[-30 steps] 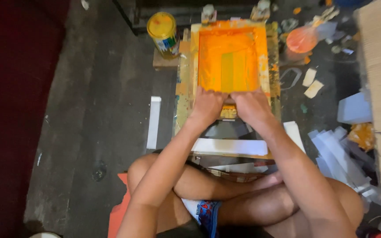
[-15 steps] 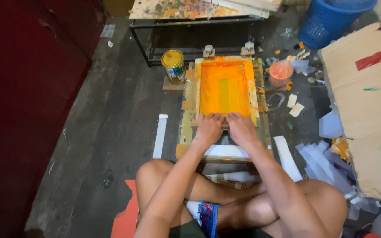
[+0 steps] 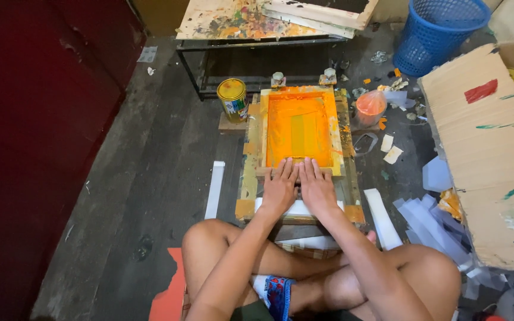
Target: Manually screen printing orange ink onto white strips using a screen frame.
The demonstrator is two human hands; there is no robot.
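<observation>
A yellow-lidded paint can [image 3: 232, 98] stands at the far left of the orange-inked screen frame [image 3: 300, 129], which lies flat on the floor before the seated person. The left hand [image 3: 279, 189] and right hand [image 3: 317, 188] press side by side on its near edge, fingers flat and extended, gripping nothing visible. Even, steady downward pressure from both palms would suit this. The inked mesh lies just beyond the fingertips.
</observation>
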